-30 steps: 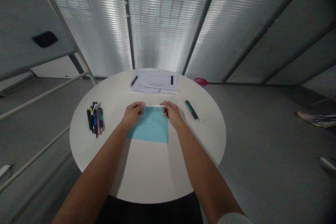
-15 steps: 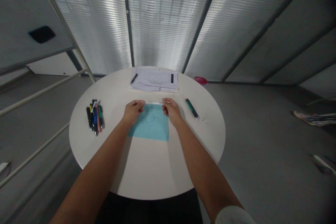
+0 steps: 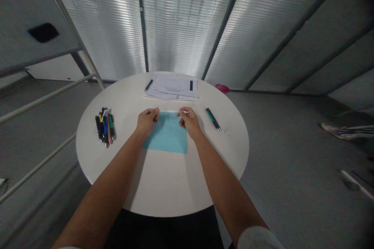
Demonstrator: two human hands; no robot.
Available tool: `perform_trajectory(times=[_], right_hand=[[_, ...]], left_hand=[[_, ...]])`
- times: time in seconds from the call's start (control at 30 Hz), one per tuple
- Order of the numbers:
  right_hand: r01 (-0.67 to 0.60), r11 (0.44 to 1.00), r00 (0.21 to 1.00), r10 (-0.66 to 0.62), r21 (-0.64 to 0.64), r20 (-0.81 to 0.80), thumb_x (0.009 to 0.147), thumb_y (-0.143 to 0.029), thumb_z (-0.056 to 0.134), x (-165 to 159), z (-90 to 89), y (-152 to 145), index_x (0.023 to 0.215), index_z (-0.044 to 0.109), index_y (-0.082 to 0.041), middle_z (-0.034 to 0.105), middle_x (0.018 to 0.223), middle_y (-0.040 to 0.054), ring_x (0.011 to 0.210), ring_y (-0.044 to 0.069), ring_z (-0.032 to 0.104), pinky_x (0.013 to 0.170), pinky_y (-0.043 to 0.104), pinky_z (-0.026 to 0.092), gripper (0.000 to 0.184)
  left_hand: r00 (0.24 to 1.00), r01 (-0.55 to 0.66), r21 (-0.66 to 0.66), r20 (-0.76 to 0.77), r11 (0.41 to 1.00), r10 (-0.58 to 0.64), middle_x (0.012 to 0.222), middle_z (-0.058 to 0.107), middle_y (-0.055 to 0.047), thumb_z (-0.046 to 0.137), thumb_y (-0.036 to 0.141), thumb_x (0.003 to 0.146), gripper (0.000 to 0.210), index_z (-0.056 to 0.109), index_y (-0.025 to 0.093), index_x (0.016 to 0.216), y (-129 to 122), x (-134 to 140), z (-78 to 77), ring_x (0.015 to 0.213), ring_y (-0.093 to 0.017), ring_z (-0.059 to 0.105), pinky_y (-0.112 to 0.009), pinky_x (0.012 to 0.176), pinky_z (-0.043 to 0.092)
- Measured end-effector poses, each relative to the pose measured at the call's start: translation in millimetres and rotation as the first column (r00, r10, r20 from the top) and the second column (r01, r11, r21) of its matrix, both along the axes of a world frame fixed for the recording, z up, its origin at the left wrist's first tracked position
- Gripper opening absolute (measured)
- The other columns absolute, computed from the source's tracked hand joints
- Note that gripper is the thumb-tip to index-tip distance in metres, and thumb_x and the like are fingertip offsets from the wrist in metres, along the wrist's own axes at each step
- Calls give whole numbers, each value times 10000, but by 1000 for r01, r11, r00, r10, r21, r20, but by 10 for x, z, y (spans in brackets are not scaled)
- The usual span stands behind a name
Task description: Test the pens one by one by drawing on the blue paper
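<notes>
A light blue sheet of paper (image 3: pixel 166 136) with faint marks lies on the table, a narrow white strip along its far edge. At its far left corner, my left hand (image 3: pixel 147 120) is closed in a pinch; whatever its fingertips hold is too small to tell. My right hand (image 3: pixel 189 122) is over the far right corner, thumb and forefinger closed on a thin white stick-like piece (image 3: pixel 185 112), its other fingers curled. Right of that hand, a dark and green pen (image 3: pixel 213 119) lies apart on the table.
The round white table (image 3: pixel 163 186) carries a bunch of several pens (image 3: pixel 105 127) at left and a stack of printed papers (image 3: pixel 172 86) with a dark pen (image 3: pixel 149 85) at the back. A pink object (image 3: pixel 222 88) shows beyond the far right edge. White rails (image 3: pixel 46 99) stand left. A person's shoe (image 3: pixel 336 130) shows at right.
My right thumb and forefinger have shifted slightly, and the thin white piece now shows between them. The dark-marked line between my hands no longer shows. The whole view has shifted a little.
</notes>
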State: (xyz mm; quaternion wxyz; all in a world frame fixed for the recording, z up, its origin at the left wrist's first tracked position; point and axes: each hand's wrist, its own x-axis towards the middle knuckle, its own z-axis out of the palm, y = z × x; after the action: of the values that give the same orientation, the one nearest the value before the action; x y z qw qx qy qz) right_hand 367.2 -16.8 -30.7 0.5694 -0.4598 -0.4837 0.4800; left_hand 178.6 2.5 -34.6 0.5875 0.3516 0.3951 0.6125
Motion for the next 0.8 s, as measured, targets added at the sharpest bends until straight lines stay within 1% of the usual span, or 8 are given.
perform_trajectory(times=[0.1, 0.17, 0.3, 0.4, 0.53, 0.67, 0.8], right_hand=[[16, 1000, 999, -16, -5, 39, 804, -596, 550, -3, 18, -1, 872, 556, -216, 524, 471, -81, 342, 65, 411, 347, 186, 272, 386], [31, 999, 999, -30, -18, 38, 813, -607, 528, 1, 26, 10, 835, 574, -203, 468, 410, -82, 334, 63, 378, 349, 186, 251, 407], [82, 993, 996, -84, -81, -20, 735, -566, 640, -5, 33, 33, 854, 559, -219, 490, 414, -87, 345, 60, 380, 364, 178, 228, 375], [115, 988, 992, -119, -101, -43, 716, -542, 661, -22, 30, 40, 867, 545, -229, 519, 428, -84, 348, 59, 388, 370, 174, 225, 367], [129, 988, 989, -134, -86, -58, 717, -512, 663, -34, 13, 44, 880, 551, -228, 535, 439, -80, 352, 60, 395, 375, 175, 246, 347], [133, 990, 990, -136, -48, -50, 714, -481, 673, -28, 6, 42, 889, 564, -224, 577, 501, -70, 365, 54, 409, 373, 176, 249, 329], [113, 992, 991, -117, -53, -68, 713, -435, 670, -14, 3, 43, 924, 557, -228, 594, 542, -73, 371, 53, 421, 370, 175, 257, 317]], left_hand=[[1000, 17, 19, 2, 1000, -17, 643, 564, -4, 803, 351, 644, 293, 593, 147, 632, 6, 2, -19, 531, -67, 450, -237, 518, 371], [1000, 20, 27, -1, 999, -20, 636, 561, -1, 804, 353, 645, 295, 590, 150, 636, 12, 3, -34, 529, -68, 455, -235, 516, 370], [999, 34, 51, -40, 998, -32, 602, 543, 5, 796, 358, 656, 305, 569, 157, 622, 22, 1, -66, 516, -73, 459, -237, 506, 360], [998, 32, 50, -49, 998, -30, 603, 541, 8, 794, 353, 658, 302, 566, 159, 624, 29, 3, -78, 514, -71, 457, -237, 506, 357], [998, 24, 31, -54, 999, -23, 594, 535, 7, 793, 350, 654, 291, 575, 159, 627, 32, 9, -68, 517, -76, 458, -241, 510, 364], [997, 16, 24, -70, 1000, -14, 579, 530, 7, 790, 362, 653, 303, 563, 163, 618, 24, 11, -50, 503, -78, 455, -243, 499, 360], [997, 16, 29, -76, 999, -14, 588, 536, 7, 787, 374, 658, 313, 558, 164, 619, 23, 6, -52, 492, -76, 454, -243, 496, 362]])
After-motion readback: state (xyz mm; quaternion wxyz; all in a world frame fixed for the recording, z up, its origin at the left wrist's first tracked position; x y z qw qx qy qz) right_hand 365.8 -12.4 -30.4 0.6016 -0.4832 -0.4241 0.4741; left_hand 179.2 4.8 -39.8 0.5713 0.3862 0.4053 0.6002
